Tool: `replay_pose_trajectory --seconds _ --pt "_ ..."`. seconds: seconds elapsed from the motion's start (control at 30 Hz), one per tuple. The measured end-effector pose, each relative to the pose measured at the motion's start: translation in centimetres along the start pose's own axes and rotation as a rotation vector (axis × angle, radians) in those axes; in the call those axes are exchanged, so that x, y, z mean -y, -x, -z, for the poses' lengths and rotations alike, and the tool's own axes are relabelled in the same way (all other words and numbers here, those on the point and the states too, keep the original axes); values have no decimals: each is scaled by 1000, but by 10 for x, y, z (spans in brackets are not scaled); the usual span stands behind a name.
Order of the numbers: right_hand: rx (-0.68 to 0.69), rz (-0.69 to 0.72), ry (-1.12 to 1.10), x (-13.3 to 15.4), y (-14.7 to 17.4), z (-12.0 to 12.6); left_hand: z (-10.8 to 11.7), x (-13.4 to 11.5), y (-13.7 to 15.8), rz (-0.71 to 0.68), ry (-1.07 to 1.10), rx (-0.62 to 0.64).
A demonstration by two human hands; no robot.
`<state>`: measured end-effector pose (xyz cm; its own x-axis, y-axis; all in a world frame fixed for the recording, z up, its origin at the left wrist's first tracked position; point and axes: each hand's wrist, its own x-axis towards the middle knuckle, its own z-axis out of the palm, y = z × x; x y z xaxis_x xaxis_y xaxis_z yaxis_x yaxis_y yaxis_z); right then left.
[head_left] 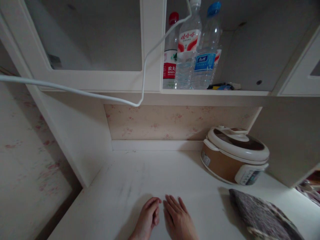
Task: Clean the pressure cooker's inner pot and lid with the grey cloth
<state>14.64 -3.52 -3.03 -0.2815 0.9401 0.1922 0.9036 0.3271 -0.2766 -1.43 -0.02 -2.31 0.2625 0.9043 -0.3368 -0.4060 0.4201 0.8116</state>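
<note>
Both hands rest on the white counter [140, 186], side by side at its near edge and almost touching each other. The left hand [148, 218] lies with its fingers loosely curled under, holding nothing; the right hand [178, 218] lies flat, palm down, fingers spread a little, also holding nothing. To the right of the right hand, and apart from it, lies a dark patterned cloth [262, 216] on the counter. Beyond that hand and further right, toward the wall, stands a brown and white rice cooker [233, 155] with its lid closed. High above both hands an open cabinet shelf [215, 92] carries three plastic bottles standing upright and close together: a red-capped bottle [170, 56], a clear bottle with a red label [188, 50] and a blue-capped bottle [207, 50]. A white cable [100, 96] hangs across the cabinet front, above and to the left of the left hand.
</note>
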Motion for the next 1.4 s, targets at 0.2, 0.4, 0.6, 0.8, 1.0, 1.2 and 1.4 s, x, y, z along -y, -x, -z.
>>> replay_pose_trajectory --seconds 0.2,0.4,0.6,0.8,1.0,1.2,1.4 --pt "2 -13 -23 1 -1 4 2 3 -2 -16 -14 13" --pt "-23 -5 -31 0 0 3 0 1 2 -7 -23 9" --pt "-41 -6 -50 1 1 3 0 2 0 -28 -40 24" --pt "-50 -10 -52 4 1 5 0 2 2 -48 -64 28" --pt "-59 -14 -52 3 2 2 1 3 3 -64 -97 36" --pt "-55 -4 -69 2 2 1 2 2 3 -69 -101 44" --pt "-85 -6 -71 3 2 2 0 1 6 -59 -92 39"
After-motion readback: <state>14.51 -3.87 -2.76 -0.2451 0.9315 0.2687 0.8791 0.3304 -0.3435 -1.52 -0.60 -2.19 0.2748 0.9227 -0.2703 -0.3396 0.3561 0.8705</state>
